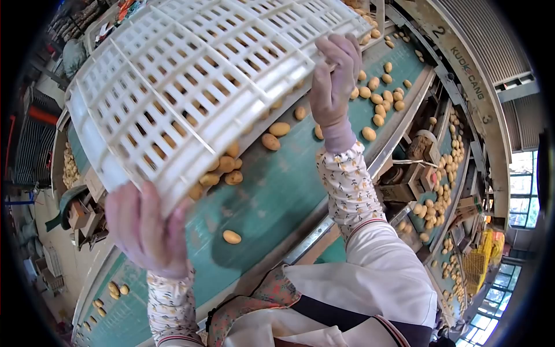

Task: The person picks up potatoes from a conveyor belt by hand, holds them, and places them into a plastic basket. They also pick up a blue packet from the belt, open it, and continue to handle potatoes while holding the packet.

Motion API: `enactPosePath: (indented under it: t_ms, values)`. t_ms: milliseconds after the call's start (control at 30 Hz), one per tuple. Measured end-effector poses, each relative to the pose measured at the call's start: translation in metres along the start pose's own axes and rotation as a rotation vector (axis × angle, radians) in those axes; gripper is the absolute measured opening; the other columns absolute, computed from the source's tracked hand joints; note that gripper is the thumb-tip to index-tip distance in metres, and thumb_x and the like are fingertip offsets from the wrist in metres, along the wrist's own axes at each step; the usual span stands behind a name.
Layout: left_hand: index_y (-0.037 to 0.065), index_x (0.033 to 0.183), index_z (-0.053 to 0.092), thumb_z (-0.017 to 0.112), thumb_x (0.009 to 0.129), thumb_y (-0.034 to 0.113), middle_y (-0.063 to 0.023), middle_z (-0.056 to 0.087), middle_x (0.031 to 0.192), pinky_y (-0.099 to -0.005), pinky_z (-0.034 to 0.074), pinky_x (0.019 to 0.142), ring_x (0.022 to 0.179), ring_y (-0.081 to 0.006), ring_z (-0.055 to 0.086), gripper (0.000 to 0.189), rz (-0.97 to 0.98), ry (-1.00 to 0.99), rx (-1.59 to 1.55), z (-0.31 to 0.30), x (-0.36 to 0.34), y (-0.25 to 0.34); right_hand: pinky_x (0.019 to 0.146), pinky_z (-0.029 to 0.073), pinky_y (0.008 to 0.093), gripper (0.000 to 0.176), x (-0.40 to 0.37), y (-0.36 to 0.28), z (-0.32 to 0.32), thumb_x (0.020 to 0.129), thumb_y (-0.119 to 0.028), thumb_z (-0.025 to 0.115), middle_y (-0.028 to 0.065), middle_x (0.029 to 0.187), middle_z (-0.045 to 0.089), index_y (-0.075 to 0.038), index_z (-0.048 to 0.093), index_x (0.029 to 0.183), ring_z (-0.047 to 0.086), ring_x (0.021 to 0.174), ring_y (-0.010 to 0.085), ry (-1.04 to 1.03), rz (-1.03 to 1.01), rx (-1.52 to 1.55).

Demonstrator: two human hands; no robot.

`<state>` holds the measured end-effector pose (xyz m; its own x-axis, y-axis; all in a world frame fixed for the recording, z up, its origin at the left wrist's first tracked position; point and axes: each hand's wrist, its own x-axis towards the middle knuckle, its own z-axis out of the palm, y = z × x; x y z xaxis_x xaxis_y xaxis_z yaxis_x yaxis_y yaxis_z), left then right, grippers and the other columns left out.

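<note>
A large white slatted plastic crate (191, 75) is tilted over a green conveyor belt (277, 191), its slatted side toward me. My left hand (147, 228) is closed on the crate's lower left corner, slightly blurred. Around the edge at its right corner, the fingers of my right hand (335, 78) are wrapped. Potatoes (270, 141) show through the slots and lie on the belt just below the crate's edge. One potato (232, 236) sits apart, nearer to me. Beyond my right wrist, several more potatoes (378, 110) are spread along the belt.
A metal rail (309, 237) borders the belt on my side. To the right, a second belt carries many potatoes (442, 185), beside wooden blocks (404, 182). A curved beige machine frame (468, 63) arches over it. Yellow plastic crates (478, 260) stand at the far right.
</note>
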<state>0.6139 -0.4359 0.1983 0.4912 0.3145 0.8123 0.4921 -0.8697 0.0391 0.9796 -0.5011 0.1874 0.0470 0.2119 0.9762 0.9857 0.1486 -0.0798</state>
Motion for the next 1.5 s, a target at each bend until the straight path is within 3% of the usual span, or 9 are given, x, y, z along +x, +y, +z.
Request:
enactPosePath:
  t_ms: [367,500,533,700,800,967,1233,1333,1500]
  values:
    - [0.004,0.117,0.070,0.086,0.074,0.025,-0.0125,0.067,0.109,-0.0432,0.052,0.088,0.101,-0.0313,0.064,0.050,-0.013,0.130,-0.055,0.010,0.001,0.005,0.111,0.033,0.0481,0.031,-0.006,0.001,-0.001,0.097,-0.019,0.053,0.0160,0.122,0.061,0.003,0.059,0.118,0.052,0.119,0.0342,-0.073,-0.084,-0.112]
    - [0.010,0.115,0.070,0.078,0.083,0.014,-0.0035,0.070,0.111,-0.0298,0.053,0.081,0.095,-0.0186,0.067,0.034,-0.161,0.082,-0.055,0.026,0.034,-0.049,0.107,0.038,0.0414,0.039,-0.030,-0.013,-0.021,0.092,-0.021,0.059,0.0159,0.123,0.063,0.000,0.059,0.125,0.052,0.123,0.0327,-0.198,0.217,0.152]
    - [0.017,0.117,0.070,0.075,0.085,0.012,-0.0042,0.072,0.103,-0.0291,0.053,0.080,0.093,-0.0188,0.068,0.033,0.246,0.030,0.383,0.031,0.046,-0.085,0.104,0.041,0.0403,0.040,-0.046,-0.008,-0.035,0.093,-0.022,0.060,0.0155,0.120,0.064,0.001,0.058,0.125,0.055,0.119,0.0323,-0.265,0.258,0.153]
    - [0.018,0.128,0.062,0.065,0.091,0.047,-0.0113,0.062,0.129,-0.0371,0.050,0.091,0.109,-0.0307,0.064,0.047,-0.577,-0.174,-0.143,0.066,0.067,-0.143,0.096,0.047,0.0383,0.043,-0.158,-0.008,-0.139,0.096,-0.023,0.057,0.0185,0.124,0.063,0.001,0.056,0.131,0.060,0.114,0.0309,-0.440,0.924,0.026]
    - [0.002,0.147,0.038,0.062,0.094,0.040,-0.0249,0.046,0.144,-0.0388,0.041,0.106,0.135,-0.0323,0.045,0.069,-0.328,-0.016,-0.058,0.064,0.018,-0.125,0.094,0.048,0.0367,0.050,-0.268,0.020,-0.196,0.094,-0.031,0.061,0.0203,0.124,0.063,0.000,0.056,0.133,0.060,0.113,0.0333,-0.564,1.159,-0.117]
    - [-0.005,0.145,0.036,0.067,0.090,0.022,-0.0250,0.042,0.145,-0.0462,0.032,0.113,0.135,-0.0382,0.040,0.069,-0.399,-0.267,-0.277,0.037,-0.149,-0.018,0.102,0.039,0.0517,0.067,-0.308,-0.090,-0.182,0.085,-0.048,0.065,0.0224,0.136,0.054,-0.002,0.055,0.134,0.052,0.125,0.0379,-0.848,0.497,-0.826]
    - [0.015,0.135,0.056,0.072,0.078,0.040,-0.0153,0.047,0.144,-0.0584,0.021,0.116,0.135,-0.0382,0.039,0.064,-0.125,-0.862,-0.256,0.016,-0.282,0.052,0.105,0.037,0.0506,0.043,-0.265,-0.280,-0.078,0.079,-0.038,0.069,0.0118,0.118,0.059,-0.014,0.065,0.114,0.052,0.116,0.0363,-0.945,0.321,0.302]
    - [0.019,0.137,0.055,0.072,0.080,0.037,-0.0156,0.044,0.147,-0.0584,0.023,0.114,0.137,-0.0387,0.037,0.061,-0.377,-0.863,0.038,-0.027,-0.347,-0.001,0.074,0.050,0.0435,0.019,-0.238,-0.231,-0.048,0.077,-0.025,0.067,0.0101,0.090,0.063,-0.010,0.066,0.089,0.063,0.084,0.0310,-0.833,0.343,0.340]
    - [0.016,0.143,0.049,0.069,0.085,0.034,-0.0199,0.045,0.144,-0.0512,0.030,0.110,0.135,-0.0392,0.040,0.063,-0.808,-0.667,0.243,-0.103,-0.436,-0.050,0.107,0.029,0.0560,0.060,-0.234,-0.183,-0.011,0.089,-0.051,0.057,0.0188,0.138,0.047,-0.013,0.051,0.135,0.041,0.129,0.0412,-1.173,0.587,-0.383]
